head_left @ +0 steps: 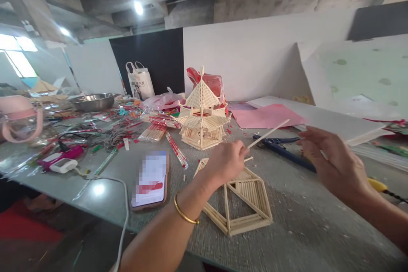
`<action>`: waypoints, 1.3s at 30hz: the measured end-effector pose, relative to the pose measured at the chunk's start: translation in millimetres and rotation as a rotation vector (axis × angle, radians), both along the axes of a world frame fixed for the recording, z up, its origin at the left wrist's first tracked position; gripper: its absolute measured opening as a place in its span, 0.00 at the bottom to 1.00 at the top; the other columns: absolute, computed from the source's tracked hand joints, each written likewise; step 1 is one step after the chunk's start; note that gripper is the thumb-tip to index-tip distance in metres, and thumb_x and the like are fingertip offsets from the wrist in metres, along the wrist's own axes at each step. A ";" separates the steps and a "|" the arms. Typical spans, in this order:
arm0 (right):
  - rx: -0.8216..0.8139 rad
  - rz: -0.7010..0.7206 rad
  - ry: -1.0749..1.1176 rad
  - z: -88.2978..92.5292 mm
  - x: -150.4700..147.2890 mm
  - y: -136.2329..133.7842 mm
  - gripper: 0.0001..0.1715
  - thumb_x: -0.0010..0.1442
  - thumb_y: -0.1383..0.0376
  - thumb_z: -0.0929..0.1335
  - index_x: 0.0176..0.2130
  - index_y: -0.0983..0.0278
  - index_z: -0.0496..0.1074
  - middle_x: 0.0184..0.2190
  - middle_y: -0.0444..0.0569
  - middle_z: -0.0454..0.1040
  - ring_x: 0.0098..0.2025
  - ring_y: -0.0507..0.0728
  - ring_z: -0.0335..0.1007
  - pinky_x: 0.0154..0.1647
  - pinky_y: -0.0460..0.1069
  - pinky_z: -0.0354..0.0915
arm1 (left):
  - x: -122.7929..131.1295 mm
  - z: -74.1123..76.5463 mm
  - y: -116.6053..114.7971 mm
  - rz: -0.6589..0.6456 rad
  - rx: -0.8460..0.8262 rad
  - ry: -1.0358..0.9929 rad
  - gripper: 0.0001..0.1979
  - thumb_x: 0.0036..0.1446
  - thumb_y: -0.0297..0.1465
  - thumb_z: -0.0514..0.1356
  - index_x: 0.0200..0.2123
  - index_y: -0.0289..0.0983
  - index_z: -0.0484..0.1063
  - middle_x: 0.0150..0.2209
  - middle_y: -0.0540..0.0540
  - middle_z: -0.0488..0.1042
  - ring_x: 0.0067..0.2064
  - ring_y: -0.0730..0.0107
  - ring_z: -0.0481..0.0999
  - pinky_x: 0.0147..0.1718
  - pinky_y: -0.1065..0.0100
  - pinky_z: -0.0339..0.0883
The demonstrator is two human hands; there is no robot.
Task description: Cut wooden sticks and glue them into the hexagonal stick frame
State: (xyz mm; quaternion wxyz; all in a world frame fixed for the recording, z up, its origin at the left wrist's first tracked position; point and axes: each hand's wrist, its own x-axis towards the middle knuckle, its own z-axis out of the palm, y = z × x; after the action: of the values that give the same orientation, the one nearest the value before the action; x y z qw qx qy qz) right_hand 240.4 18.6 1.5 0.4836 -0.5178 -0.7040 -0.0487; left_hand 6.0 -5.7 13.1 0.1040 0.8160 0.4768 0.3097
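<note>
Thin pale wooden stick (268, 133) is being pinched by its end in the left hand (226, 162) above the grey tabletop (302, 229), the right hand (331, 163) being held open nearby; seemingly light and brittle, needing gentle end grips.

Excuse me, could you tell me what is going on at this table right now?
A person is working with thin wooden sticks. The left hand pinches one stick above a flat stick frame on the table. The right hand is open beside the stick's far end. A stick tower stands behind.
</note>
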 end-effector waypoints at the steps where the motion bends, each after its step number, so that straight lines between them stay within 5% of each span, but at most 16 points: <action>1: -0.061 0.056 0.106 -0.4 -0.6 0.3 0.21 0.57 0.54 0.61 0.49 0.58 0.61 0.38 0.51 0.70 0.36 0.57 0.68 0.40 0.53 0.61 | -0.3 0.0 0.0 -0.032 -0.062 -0.056 0.15 0.59 0.33 0.45 0.32 0.33 0.69 0.21 0.48 0.71 0.24 0.74 0.70 0.27 0.71 0.60; 4: -0.322 0.365 0.416 1.1 -6.1 -2.8 0.18 0.55 0.50 0.61 0.40 0.58 0.64 0.28 0.48 0.68 0.25 0.55 0.64 0.28 0.52 0.61 | 2.8 -1.4 -1.6 -0.150 -0.122 -0.117 0.15 0.59 0.33 0.46 0.31 0.34 0.70 0.22 0.48 0.72 0.24 0.75 0.70 0.27 0.73 0.60; 7: -0.578 0.524 0.596 8.5 -13.8 -10.3 0.16 0.52 0.50 0.65 0.27 0.60 0.63 0.16 0.43 0.57 0.16 0.50 0.50 0.17 0.49 0.49 | 8.4 -6.1 -4.2 -0.214 -0.061 -0.076 0.14 0.58 0.32 0.48 0.30 0.34 0.70 0.26 0.45 0.74 0.29 0.73 0.71 0.29 0.72 0.60; 15: -0.362 0.429 0.904 36.5 19.3 6.2 0.23 0.52 0.58 0.66 0.18 0.62 0.50 0.18 0.39 0.41 0.18 0.48 0.37 0.19 0.50 0.36 | 13.6 -5.7 -10.9 -0.157 -0.036 -0.154 0.15 0.59 0.33 0.45 0.30 0.34 0.68 0.26 0.47 0.72 0.28 0.74 0.68 0.32 0.70 0.60; 21: -0.319 0.274 0.882 36.3 23.6 15.0 0.28 0.54 0.54 0.65 0.17 0.61 0.44 0.15 0.38 0.40 0.15 0.47 0.35 0.18 0.49 0.34 | 13.8 -5.5 -7.5 -0.217 -0.508 -0.794 0.14 0.58 0.36 0.46 0.35 0.34 0.66 0.19 0.53 0.61 0.19 0.80 0.59 0.21 0.73 0.57; 24: -0.367 0.251 0.631 21.8 11.2 12.3 0.25 0.53 0.50 0.64 0.18 0.61 0.53 0.13 0.39 0.50 0.15 0.48 0.44 0.17 0.48 0.41 | 10.5 -5.3 -5.8 -0.345 -0.681 -0.948 0.10 0.54 0.34 0.52 0.33 0.33 0.66 0.22 0.51 0.66 0.22 0.80 0.64 0.25 0.73 0.60; 29: -0.411 0.300 0.352 1.8 -1.2 3.2 0.19 0.49 0.52 0.67 0.33 0.65 0.66 0.15 0.40 0.61 0.19 0.49 0.56 0.21 0.46 0.54 | 6.4 -3.6 -5.4 -0.274 -0.712 -0.766 0.08 0.47 0.33 0.59 0.27 0.33 0.73 0.25 0.48 0.69 0.22 0.80 0.60 0.22 0.73 0.55; 33: -0.492 0.446 0.460 1.3 -4.6 -3.9 0.18 0.50 0.54 0.67 0.36 0.65 0.66 0.20 0.41 0.64 0.19 0.48 0.58 0.20 0.45 0.55 | 6.5 -2.8 -7.1 -0.308 -0.782 -0.625 0.09 0.46 0.33 0.59 0.26 0.33 0.74 0.19 0.52 0.65 0.20 0.82 0.57 0.18 0.74 0.50; 39: -0.497 0.549 0.596 4.9 -1.0 -5.2 0.20 0.54 0.54 0.64 0.42 0.66 0.64 0.29 0.45 0.66 0.21 0.47 0.60 0.21 0.45 0.58 | 4.2 -3.3 -8.4 -0.344 -0.821 -0.328 0.06 0.43 0.31 0.61 0.22 0.33 0.71 0.19 0.52 0.66 0.20 0.81 0.61 0.21 0.74 0.56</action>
State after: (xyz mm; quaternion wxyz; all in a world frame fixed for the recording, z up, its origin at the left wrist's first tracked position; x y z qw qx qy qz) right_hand 239.5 13.3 6.4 0.5209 -0.4040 -0.6357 0.4017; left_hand 10.2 -14.1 9.8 0.5417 0.7149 0.3950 0.1984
